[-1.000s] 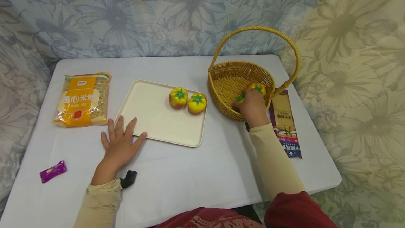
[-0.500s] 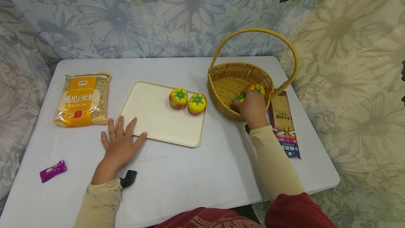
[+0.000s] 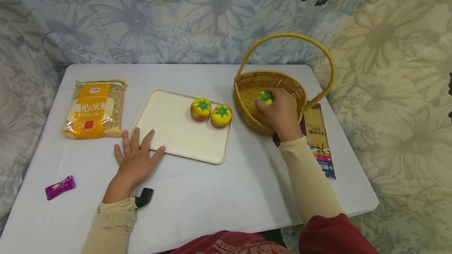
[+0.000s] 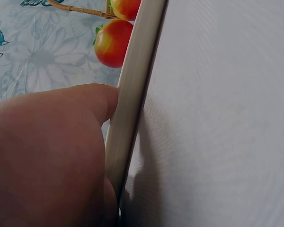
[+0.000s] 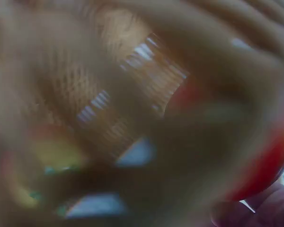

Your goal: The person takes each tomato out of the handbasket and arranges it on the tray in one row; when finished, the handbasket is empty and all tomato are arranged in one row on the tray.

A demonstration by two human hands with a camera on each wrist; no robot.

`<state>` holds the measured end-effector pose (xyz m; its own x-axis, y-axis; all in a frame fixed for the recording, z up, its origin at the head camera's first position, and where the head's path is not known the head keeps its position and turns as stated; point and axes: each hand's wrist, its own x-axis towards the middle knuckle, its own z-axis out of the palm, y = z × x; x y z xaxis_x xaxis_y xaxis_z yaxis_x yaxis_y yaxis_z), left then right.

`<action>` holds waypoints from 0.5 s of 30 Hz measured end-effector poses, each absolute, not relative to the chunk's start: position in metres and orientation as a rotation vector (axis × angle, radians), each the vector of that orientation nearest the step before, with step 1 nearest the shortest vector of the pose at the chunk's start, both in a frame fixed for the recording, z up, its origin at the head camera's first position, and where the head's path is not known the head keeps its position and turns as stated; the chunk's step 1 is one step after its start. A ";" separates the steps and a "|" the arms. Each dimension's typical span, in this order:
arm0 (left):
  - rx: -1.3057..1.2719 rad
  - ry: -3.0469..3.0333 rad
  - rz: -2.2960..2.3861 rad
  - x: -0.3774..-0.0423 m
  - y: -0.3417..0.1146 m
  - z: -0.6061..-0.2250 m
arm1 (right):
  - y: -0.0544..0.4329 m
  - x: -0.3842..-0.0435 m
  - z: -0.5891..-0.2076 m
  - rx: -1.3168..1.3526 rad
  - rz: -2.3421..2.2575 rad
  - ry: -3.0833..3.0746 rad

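My right hand (image 3: 282, 115) grips a yellow-red tomato (image 3: 265, 97) with a green leafy top, over the inside of the wicker basket (image 3: 272, 78). In the blurred right wrist view, the held tomato (image 5: 270, 163) shows red at the right, and another tomato (image 5: 57, 151) appears at lower left; in the head view my hand mostly covers that one. With fingers spread, my left hand (image 3: 135, 166) rests at the near left corner of the cream tray (image 3: 176, 136). Its thumb touches the tray's rim (image 4: 132, 94). Two tomatoes, one left (image 3: 201, 109) and one right (image 3: 221, 116), sit on the tray.
A bag of pasta (image 3: 93, 109) lies left of the tray, with a purple wrapped sweet (image 3: 60, 187) nearer the front. A flat dark packet (image 3: 316, 128) lies right of the basket, partly behind the right forearm. The basket's tall handle (image 3: 289, 35) arches above it.
My right hand has lifted slightly inside the basket, and the tomato it grips has come up with it. The left hand and the tray stay put.
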<state>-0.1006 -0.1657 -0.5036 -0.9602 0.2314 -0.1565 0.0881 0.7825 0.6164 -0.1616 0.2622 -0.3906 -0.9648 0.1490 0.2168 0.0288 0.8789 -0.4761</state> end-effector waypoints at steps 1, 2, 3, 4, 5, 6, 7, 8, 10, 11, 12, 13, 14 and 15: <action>0.248 2.748 0.934 -0.101 -0.166 -0.504 | 0.259 -0.162 -0.388 -0.130 0.708 -2.802; 0.245 2.746 0.933 -0.101 -0.166 -0.504 | 0.256 -0.163 -0.386 -0.126 0.717 -2.803; 0.246 2.747 0.931 -0.101 -0.166 -0.504 | 0.253 -0.164 -0.383 -0.123 0.719 -2.806; 0.246 2.750 0.928 -0.101 -0.166 -0.504 | 0.250 -0.165 -0.381 -0.120 0.724 -2.806; 0.248 2.753 0.927 -0.101 -0.166 -0.505 | 0.247 -0.166 -0.379 -0.117 0.734 -2.809; 0.249 2.755 0.925 -0.102 -0.166 -0.505 | 0.244 -0.168 -0.377 -0.115 0.744 -2.811; 0.252 2.759 0.924 -0.102 -0.166 -0.506 | 0.241 -0.170 -0.375 -0.108 0.749 -2.812; 0.254 2.766 0.923 -0.102 -0.166 -0.506 | 0.238 -0.172 -0.374 -0.102 0.759 -2.813; 0.257 2.771 0.926 -0.102 -0.166 -0.508 | 0.231 -0.176 -0.370 -0.091 0.778 -2.819; 0.257 2.777 0.926 -0.102 -0.166 -0.508 | 0.227 -0.178 -0.368 -0.085 0.784 -2.825; 0.256 2.780 0.927 -0.102 -0.167 -0.509 | 0.223 -0.180 -0.367 -0.077 0.791 -2.827; 0.255 2.781 0.930 -0.102 -0.167 -0.509 | 0.219 -0.182 -0.365 -0.066 0.799 -2.829; 0.253 2.778 0.932 -0.102 -0.167 -0.509 | 0.215 -0.183 -0.364 -0.060 0.810 -2.834; 0.253 2.775 0.934 -0.103 -0.167 -0.509 | 0.211 -0.185 -0.362 -0.053 0.817 -2.838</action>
